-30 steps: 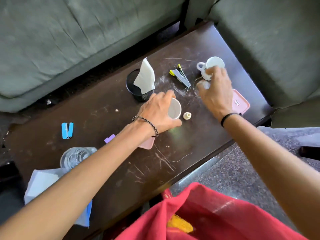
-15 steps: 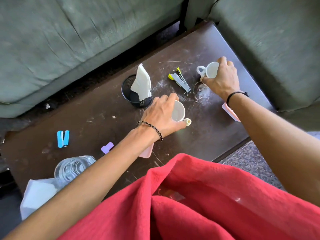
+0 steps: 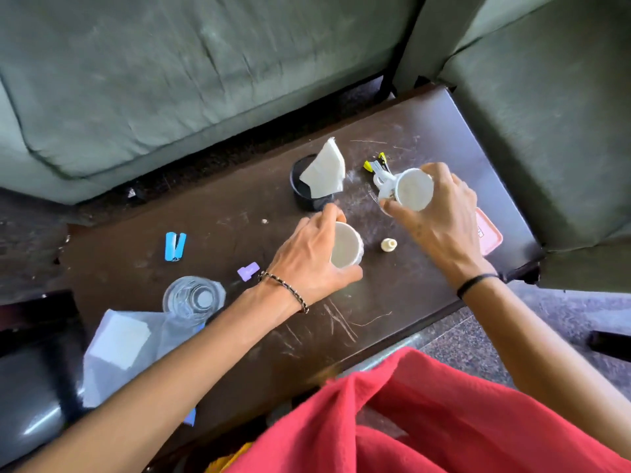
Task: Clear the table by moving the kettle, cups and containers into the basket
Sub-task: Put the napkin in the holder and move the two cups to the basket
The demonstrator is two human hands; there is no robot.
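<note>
My left hand (image 3: 307,261) grips a white cup (image 3: 345,245) at the middle of the dark table (image 3: 403,302). My right hand (image 3: 444,220) holds a second white cup (image 3: 411,189) by its rim, with its handle pointing left, lifted above the table. A black mesh container (image 3: 309,196) with white paper (image 3: 324,172) in it stands behind the left cup. A clear glass (image 3: 193,298) sits at the near left. No basket or kettle is in view.
A blue clip (image 3: 175,246), a purple clip (image 3: 248,270), a small cream cap (image 3: 388,245), a yellow-and-grey tool (image 3: 375,165) and a pink tray (image 3: 490,235) lie on the table. White papers (image 3: 119,349) overhang the left end. Green sofas surround it. Red cloth (image 3: 426,421) fills the foreground.
My right hand has closed on the handled cup and raised it toward me, off the table. My left hand keeps its grip on the other cup.
</note>
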